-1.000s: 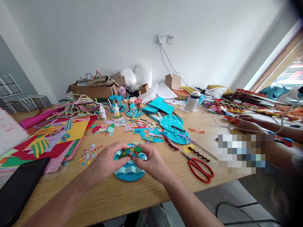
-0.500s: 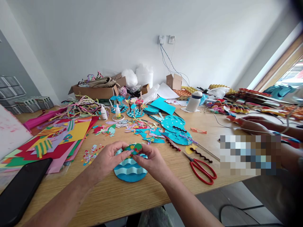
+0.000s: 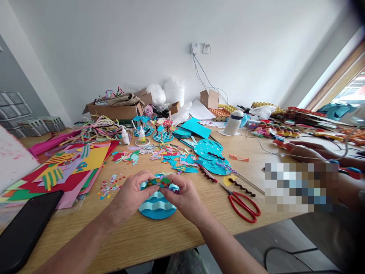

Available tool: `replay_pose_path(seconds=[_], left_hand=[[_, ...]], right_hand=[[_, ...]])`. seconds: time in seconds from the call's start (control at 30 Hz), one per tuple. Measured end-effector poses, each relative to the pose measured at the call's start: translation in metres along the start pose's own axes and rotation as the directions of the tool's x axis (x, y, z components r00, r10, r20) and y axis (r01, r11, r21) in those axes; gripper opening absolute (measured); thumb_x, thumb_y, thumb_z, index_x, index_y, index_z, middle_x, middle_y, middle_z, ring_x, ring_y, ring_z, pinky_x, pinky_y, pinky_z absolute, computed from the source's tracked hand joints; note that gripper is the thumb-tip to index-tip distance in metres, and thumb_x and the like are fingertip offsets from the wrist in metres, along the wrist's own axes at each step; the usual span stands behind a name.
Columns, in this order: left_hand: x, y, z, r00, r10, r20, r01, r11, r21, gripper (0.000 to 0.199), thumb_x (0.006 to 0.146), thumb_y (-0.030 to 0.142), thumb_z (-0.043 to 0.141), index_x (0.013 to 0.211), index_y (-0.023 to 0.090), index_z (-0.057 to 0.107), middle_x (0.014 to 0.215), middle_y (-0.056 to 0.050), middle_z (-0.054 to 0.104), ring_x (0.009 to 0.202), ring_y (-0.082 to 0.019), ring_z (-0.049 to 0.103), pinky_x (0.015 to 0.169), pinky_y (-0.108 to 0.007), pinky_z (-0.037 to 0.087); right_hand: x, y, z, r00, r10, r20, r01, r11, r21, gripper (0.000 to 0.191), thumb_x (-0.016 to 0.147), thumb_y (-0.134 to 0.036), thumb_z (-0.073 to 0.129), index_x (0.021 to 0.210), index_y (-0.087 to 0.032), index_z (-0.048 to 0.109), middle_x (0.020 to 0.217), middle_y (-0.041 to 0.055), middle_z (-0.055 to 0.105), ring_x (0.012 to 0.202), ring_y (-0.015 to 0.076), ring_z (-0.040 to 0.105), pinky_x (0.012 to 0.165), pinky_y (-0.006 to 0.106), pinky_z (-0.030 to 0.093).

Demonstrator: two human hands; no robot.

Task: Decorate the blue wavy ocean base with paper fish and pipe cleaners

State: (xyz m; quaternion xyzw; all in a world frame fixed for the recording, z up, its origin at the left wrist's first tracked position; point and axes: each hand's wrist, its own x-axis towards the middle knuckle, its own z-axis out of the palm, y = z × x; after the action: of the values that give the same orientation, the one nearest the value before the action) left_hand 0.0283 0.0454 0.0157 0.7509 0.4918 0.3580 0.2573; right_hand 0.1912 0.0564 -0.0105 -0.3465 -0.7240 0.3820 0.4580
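Between my left hand (image 3: 137, 190) and my right hand (image 3: 182, 193), a small green paper piece with coloured dots (image 3: 158, 182) is pinched at both ends. My fingertips cover part of it. Right beneath lies a round blue piece with wavy light-blue strips (image 3: 157, 210), its upper part partly hidden by my hands. Small paper bits (image 3: 110, 187) are scattered left of my left hand. Red-handled scissors (image 3: 242, 205) rest on the table to the right of my right hand.
A black phone (image 3: 27, 232) and coloured paper sheets (image 3: 94, 160) lie left. Glue bottles (image 3: 142, 136), paper scraps (image 3: 173, 158) and blue discs (image 3: 209, 152) are farther back. Another person's hand (image 3: 308, 150) is at the right, near a white cable (image 3: 273, 153).
The green dotted piece has tilted to a flatter, more edge-on view between my fingers. My hands have shifted only slightly, and more of the blue piece's top shows behind them.
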Motion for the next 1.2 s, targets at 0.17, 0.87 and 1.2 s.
replay_pose_path(seconds=[0.17,0.87,1.2], left_hand=[[-0.001,-0.007,0.002,0.983,0.163,-0.081,-0.167,0.985,-0.041,0.008,0.077,0.025,0.056,0.072,0.021,0.060,0.072,0.002,0.059,0.070,-0.015,0.056,0.064,-0.024,0.044],[-0.013,-0.017,0.004,0.806,0.583,-0.099,-0.489,0.751,0.444,0.031,0.086,0.021,0.049,0.116,0.023,0.045,0.105,-0.006,0.057,0.103,-0.021,0.051,0.093,-0.038,0.039],[-0.012,-0.028,0.008,0.874,0.464,-0.142,-0.375,0.831,0.411,0.028,0.086,0.025,0.048,0.113,0.025,0.049,0.105,-0.003,0.060,0.100,-0.020,0.056,0.086,-0.032,0.045]], right_hand=[[0.000,-0.007,-0.003,0.985,-0.170,-0.021,0.164,0.974,-0.156,0.007,0.075,-0.016,0.054,0.069,-0.018,0.058,0.061,-0.0024,0.055,0.059,0.0104,0.049,0.055,0.021,0.037],[-0.020,-0.007,-0.030,0.833,-0.548,0.072,0.465,0.625,-0.627,0.010,0.084,-0.013,0.051,0.085,-0.018,0.060,0.086,0.0050,0.064,0.080,0.0164,0.053,0.071,0.031,0.041],[-0.019,0.017,-0.045,0.956,-0.196,-0.216,0.143,0.960,-0.239,0.003,0.078,-0.022,0.058,0.075,-0.020,0.059,0.074,0.0013,0.061,0.071,0.0144,0.054,0.063,0.027,0.042]])
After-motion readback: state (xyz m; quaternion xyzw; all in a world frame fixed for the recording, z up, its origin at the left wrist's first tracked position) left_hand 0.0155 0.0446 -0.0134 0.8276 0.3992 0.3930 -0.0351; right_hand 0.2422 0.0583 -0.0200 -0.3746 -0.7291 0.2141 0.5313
